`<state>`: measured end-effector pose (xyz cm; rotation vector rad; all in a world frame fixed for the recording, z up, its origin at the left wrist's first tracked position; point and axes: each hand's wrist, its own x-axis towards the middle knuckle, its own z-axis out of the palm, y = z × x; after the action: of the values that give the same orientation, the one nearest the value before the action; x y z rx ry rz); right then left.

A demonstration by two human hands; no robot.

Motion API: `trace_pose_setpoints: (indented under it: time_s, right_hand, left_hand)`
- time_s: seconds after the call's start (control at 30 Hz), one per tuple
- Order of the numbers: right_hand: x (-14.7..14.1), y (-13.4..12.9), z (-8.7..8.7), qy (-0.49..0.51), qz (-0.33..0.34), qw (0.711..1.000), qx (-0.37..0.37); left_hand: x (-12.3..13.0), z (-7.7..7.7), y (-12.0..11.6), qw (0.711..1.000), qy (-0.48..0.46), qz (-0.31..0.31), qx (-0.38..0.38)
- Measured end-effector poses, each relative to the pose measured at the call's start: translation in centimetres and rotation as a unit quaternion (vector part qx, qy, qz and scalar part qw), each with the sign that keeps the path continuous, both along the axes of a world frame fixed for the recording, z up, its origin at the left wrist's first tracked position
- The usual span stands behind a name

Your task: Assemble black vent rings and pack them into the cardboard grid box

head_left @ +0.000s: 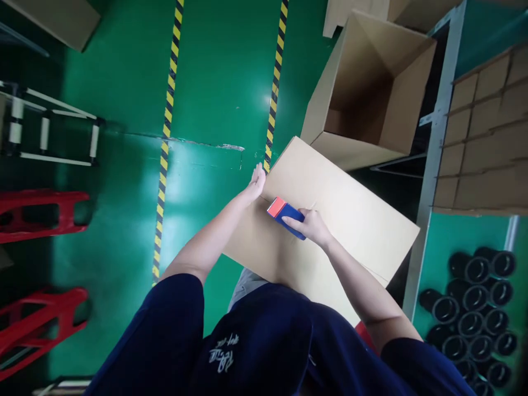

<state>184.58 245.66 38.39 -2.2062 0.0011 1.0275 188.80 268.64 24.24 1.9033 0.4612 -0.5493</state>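
A closed cardboard box (350,209) lies in front of my body, with a seam between its top flaps. My right hand (311,224) is closed around a blue tape dispenser (289,217) with an orange-red end, held over the seam. The orange-red end points left, and I cannot tell whether it touches the cardboard. At the box's left edge is my left hand (258,181), fingers stretched out and the palm side against the carton. Nothing is held in it.
Beyond the closed box stands an open cardboard box (363,82). On the right are a metal frame (433,143), stacked cartons (490,126) and several black tubes (474,297). Red plastic stools (45,214) and a white tube rack (53,124) stand left. Striped tape (167,115) marks the green floor.
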Motion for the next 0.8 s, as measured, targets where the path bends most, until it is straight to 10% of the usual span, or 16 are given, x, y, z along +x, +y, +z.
trace_pose_setpoints:
  time_s: [0.2, 0.37, 0.57, 0.8]
  right_hand:
    - [-1.1, -3.6, -0.3, 0.001, 0.006, 0.999, 0.053]
    - [-4.8, -15.7, 1.9, 0.042, -0.023, 0.995, 0.084]
    - [-10.2, -30.8, 3.4, 0.062, -0.032, 0.996, 0.052]
    - [-14.6, -42.6, 3.4, 0.044, -0.004, 0.998, -0.051]
  left_hand:
    - [-0.3, 5.3, -1.0, 0.95, -0.11, -0.068, 0.285]
    - [-2.2, 8.7, -7.0, 0.911, -0.096, -0.082, 0.393]
    - [-6.9, 8.4, -18.8, 0.898, -0.076, -0.176, 0.397]
    - [-6.4, 7.9, -18.2, 0.884, -0.131, -0.173, 0.414]
